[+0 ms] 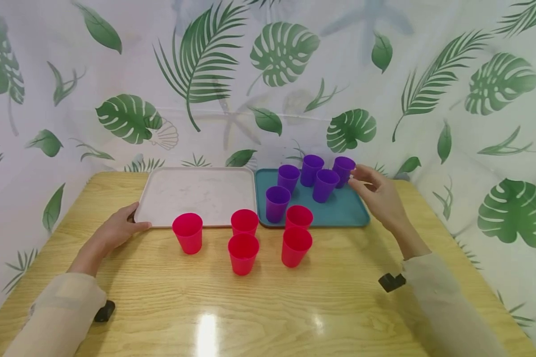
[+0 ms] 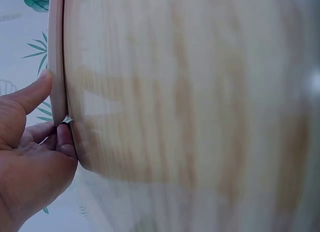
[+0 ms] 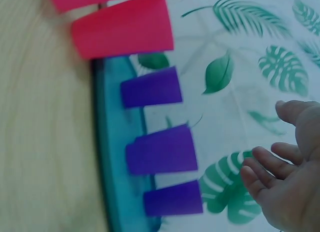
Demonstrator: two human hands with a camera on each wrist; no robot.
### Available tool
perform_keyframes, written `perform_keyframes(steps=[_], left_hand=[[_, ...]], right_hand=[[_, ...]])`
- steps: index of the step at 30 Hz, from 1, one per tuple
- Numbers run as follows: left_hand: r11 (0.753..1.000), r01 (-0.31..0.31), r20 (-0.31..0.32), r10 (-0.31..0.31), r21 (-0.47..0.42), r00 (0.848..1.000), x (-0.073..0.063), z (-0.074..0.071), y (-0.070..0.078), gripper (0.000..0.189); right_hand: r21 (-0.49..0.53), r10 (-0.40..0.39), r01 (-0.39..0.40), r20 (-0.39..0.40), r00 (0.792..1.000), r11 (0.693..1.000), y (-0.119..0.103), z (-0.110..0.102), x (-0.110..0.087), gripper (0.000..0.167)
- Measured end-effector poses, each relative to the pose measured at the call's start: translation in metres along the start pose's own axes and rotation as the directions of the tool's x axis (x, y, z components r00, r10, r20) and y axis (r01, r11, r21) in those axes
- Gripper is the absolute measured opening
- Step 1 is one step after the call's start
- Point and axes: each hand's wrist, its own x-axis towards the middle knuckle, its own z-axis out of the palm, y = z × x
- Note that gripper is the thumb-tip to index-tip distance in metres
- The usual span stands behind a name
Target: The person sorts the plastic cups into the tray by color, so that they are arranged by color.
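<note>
My left hand (image 1: pixel 118 227) holds the near left corner of the white tray (image 1: pixel 196 196). In the left wrist view the thumb lies on the tray's rim (image 2: pixel 58 87) and the other fingers curl at its underside. My right hand (image 1: pixel 378 196) is at the far right, its fingertips right beside the rim of a purple cup (image 1: pixel 343 171). The right wrist view shows its fingers spread and nothing between them. Several purple cups (image 1: pixel 278 204) stand upright on the teal tray (image 1: pixel 346 213). Several red cups (image 1: pixel 243 255) stand upright along the near side of the trays.
The wooden table (image 1: pixel 169 307) stretches toward me in front of the cups. Behind it hangs a leaf-patterned cloth (image 1: pixel 232 64), close to the trays' far edges. The two trays lie side by side. Black wrist devices (image 1: pixel 391 282) show under the sleeves.
</note>
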Motion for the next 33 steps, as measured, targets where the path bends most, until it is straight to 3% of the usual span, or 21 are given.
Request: perform_keyframes(steps=[7, 18, 25, 33], left_hand=[[1.000, -0.007, 0.001, 0.007, -0.005, 1.000, -0.001, 0.000, 0.000, 0.089], [1.000, -0.001, 0.004, 0.001, -0.021, 1.000, -0.003, 0.000, 0.003, 0.089], [1.000, 0.000, 0.002, 0.000, -0.013, 1.000, 0.000, 0.001, 0.001, 0.089], [1.000, -0.001, -0.001, 0.001, 0.003, 1.000, 0.000, 0.000, 0.001, 0.090]], right_hand=[[-0.021, 0.063, -0.064, -0.069, 0.996, 0.998, 0.028, -0.010, -0.009, 0.053], [0.026, 0.150, -0.149, -0.078, 0.986, 0.989, 0.057, -0.024, -0.019, 0.056], [0.035, 0.252, -0.253, 0.012, 0.968, 0.967, 0.074, -0.029, -0.024, 0.067], [0.014, 0.267, -0.270, 0.117, 0.957, 0.963, 0.089, -0.025, -0.029, 0.072]])
